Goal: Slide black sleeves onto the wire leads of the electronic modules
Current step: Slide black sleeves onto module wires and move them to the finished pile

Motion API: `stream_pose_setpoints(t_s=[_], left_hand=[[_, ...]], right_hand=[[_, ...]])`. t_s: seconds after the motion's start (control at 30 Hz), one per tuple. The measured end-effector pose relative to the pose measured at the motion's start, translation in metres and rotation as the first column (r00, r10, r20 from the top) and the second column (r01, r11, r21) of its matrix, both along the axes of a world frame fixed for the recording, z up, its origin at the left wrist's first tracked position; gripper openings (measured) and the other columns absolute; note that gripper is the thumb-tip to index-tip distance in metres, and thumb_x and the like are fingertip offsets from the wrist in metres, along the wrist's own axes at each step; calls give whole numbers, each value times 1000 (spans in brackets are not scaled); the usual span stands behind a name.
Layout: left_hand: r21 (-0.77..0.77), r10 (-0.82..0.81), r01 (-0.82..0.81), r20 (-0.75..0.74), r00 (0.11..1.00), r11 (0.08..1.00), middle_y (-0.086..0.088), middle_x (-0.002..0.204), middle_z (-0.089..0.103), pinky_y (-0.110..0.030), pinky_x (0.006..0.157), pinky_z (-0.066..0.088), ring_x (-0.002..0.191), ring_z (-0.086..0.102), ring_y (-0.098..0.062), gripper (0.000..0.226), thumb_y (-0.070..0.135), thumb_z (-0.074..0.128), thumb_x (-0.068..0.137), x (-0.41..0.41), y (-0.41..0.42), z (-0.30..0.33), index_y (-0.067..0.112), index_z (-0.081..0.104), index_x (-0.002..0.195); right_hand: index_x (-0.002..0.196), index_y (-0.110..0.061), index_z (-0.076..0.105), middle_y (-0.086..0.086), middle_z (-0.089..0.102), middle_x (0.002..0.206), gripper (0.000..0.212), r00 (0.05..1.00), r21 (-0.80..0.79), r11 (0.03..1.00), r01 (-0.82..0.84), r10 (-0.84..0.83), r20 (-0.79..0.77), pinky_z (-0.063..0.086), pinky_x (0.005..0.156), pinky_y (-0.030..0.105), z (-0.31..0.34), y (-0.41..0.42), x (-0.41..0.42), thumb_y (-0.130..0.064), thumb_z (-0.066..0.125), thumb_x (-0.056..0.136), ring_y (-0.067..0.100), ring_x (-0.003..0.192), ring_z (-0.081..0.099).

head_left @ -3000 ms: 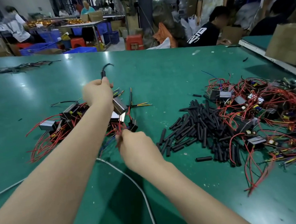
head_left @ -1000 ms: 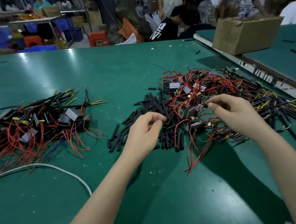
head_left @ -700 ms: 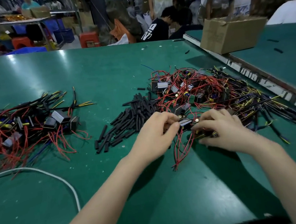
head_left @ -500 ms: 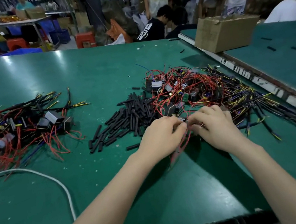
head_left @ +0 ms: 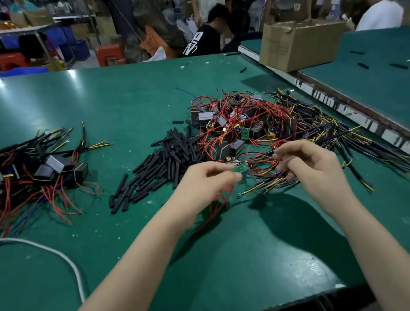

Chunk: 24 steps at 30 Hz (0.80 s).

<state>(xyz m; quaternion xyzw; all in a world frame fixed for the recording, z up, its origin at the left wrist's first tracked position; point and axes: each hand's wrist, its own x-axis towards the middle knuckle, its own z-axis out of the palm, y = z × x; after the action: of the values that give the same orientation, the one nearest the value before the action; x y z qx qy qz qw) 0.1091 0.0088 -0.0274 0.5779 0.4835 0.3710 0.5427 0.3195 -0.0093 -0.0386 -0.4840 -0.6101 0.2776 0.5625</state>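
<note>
My left hand (head_left: 206,182) pinches a small green module board (head_left: 239,169) just above the table, with red leads hanging below it. My right hand (head_left: 309,163) grips a bundle of that module's wire leads (head_left: 265,167) close beside it. Behind my left hand lies a heap of loose black sleeves (head_left: 163,161). A tangled pile of modules with red, yellow and black wires (head_left: 259,122) spreads behind and to the right of my hands. At the left sits another pile of modules (head_left: 26,173) whose leads carry black sleeves.
The green table (head_left: 125,95) meets a second table at a raised seam (head_left: 349,110) on the right. A cardboard box (head_left: 298,43) stands there. A white cable (head_left: 55,253) curves across the near left. Several people work beyond the far edge.
My hands left the left pile, crossed to the right pile, picked out one module and have now drawn apart, lifting it with its leads stretched between them.
</note>
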Motion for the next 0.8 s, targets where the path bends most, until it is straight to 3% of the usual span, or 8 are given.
stream_pose_setpoints(t_s=[0.07,0.17,0.3,0.37,0.47,0.6,0.7,0.8], left_hand=[[9,77,-78,61,995,997,3,75,73,-11,51,42,57,57,0,9,21,68,82,-6,0,5,18,70,90],[-111,180,-151,334,925,982,2,79,74,-13,50,40,54,55,-1,10,20,59,88,-12,4,15,17,66,83],[-270,235,-84,598,767,959,3,77,72,-15,51,46,51,58,-1,18,28,53,90,-27,9,24,16,65,83],[-301,242,-60,617,749,952,3,76,72,-15,49,48,51,59,-2,23,30,52,91,-31,10,25,15,66,82],[-324,251,-47,625,739,945,4,76,72,-14,47,48,51,59,-2,25,32,51,93,-32,8,25,15,67,84],[-305,234,-45,621,748,951,5,73,72,-12,47,47,51,60,-1,22,31,50,95,-28,6,22,17,65,88],[-270,224,-59,633,741,961,5,70,71,-12,49,47,53,60,-1,20,28,51,95,-25,4,20,18,64,84],[-195,205,-110,582,787,975,8,74,71,-12,49,43,58,61,1,18,26,53,95,-24,2,17,21,64,82]], right_hand=[[83,-32,68,-8,70,83,42,999,29,999,40,-40,-8,48,63,12,1,1,-1,4,46,81,3,69,63],[88,-31,65,-11,69,83,41,994,-43,994,105,-105,9,43,56,10,1,9,-3,5,46,87,1,69,62],[102,-32,57,-4,61,99,26,967,-203,972,118,-66,244,43,64,11,-2,19,-7,-8,57,91,13,76,57],[120,-29,55,-2,54,106,35,893,-206,970,128,-22,450,42,74,15,0,19,-13,-28,68,87,11,77,52],[130,-42,48,-2,43,117,60,794,-205,977,56,81,602,30,101,30,5,20,-29,-49,71,76,18,112,39],[119,-51,46,-10,52,127,57,863,-215,945,-245,314,396,29,112,35,14,13,-55,-55,75,69,9,129,41],[114,-37,58,-12,69,106,42,877,-281,837,-470,479,-43,48,89,22,13,9,-71,-42,74,76,3,105,62],[96,-18,62,-4,72,75,8,908,-225,895,-385,323,-266,47,62,12,14,7,-84,-17,63,88,6,67,66]])
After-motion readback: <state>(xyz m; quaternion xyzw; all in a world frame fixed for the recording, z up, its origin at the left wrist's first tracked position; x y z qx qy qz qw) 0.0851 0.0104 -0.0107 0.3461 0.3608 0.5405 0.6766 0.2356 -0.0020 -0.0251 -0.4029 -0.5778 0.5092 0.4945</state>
